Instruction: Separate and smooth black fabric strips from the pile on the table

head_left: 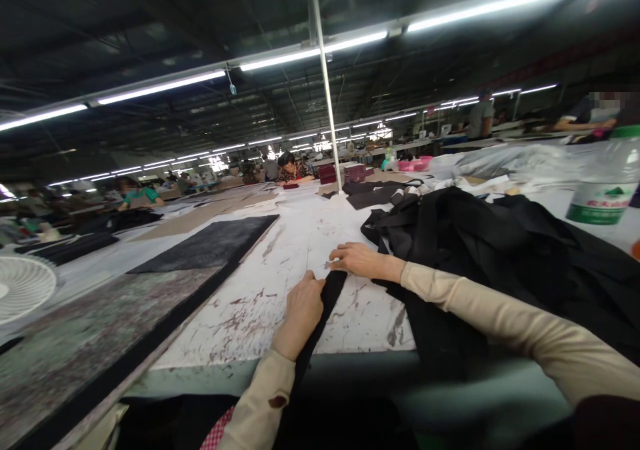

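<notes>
The left hand [303, 310] is curled up, with its knuckles on top, and it touches the left side of a black strip [331, 302] of cloth. I cannot tell if it is gripping the cloth or just pressing on it. The right hand [363, 261] is at the far end of the strip, with bent fingers and the tips close together. I cannot tell what those tips hold.

The strip is long, thin, plain black and not shiny. It lies on the white surface [225, 330], runs down beside the left hand and goes over the near edge. Brown scratchy marks cover the surface around the strip.

To the right of the strip is a big messy heap of black cloth [475, 237]. Past the heap, farther right, stands a clear bottle [605, 177] with a green cap. Left of the strip lies a dark gray sheet [200, 247], and farther left is a white fan [25, 289]. Beyond the strip stands a thin pale pole [327, 97].
</notes>
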`<state>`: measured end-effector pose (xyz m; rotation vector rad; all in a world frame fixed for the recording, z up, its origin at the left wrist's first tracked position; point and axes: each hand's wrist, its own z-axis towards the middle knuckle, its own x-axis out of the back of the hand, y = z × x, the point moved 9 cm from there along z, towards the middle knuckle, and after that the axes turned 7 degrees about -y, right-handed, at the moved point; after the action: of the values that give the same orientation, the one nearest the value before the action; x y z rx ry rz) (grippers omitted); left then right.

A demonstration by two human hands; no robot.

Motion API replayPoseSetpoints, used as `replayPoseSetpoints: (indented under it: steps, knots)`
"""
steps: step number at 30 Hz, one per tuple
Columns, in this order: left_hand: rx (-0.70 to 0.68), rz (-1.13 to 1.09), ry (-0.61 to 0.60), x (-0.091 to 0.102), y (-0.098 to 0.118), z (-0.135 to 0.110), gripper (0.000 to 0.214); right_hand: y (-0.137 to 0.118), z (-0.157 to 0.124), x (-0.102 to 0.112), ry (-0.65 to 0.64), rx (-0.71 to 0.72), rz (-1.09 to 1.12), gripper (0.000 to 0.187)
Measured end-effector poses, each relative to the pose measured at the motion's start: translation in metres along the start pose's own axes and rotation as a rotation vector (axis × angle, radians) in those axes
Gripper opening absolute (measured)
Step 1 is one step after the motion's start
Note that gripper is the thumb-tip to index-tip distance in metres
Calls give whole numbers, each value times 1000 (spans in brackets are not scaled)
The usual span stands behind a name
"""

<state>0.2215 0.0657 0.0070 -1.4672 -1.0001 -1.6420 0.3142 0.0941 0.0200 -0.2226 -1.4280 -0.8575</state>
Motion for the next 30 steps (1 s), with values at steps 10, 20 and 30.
replayPoseSetpoints:
  steps: [10, 20, 30]
  knots:
    - [31, -21, -9, 5, 9, 26, 34, 15, 8, -10, -28, -157, 398, 36]
    - [22, -176, 26, 9, -32, -50, 28, 13, 4, -23, -123, -82, 452, 52]
    - [-3, -52, 72, 9, -24, -74, 40, -16, -6, -8, -344, 17, 469, 74]
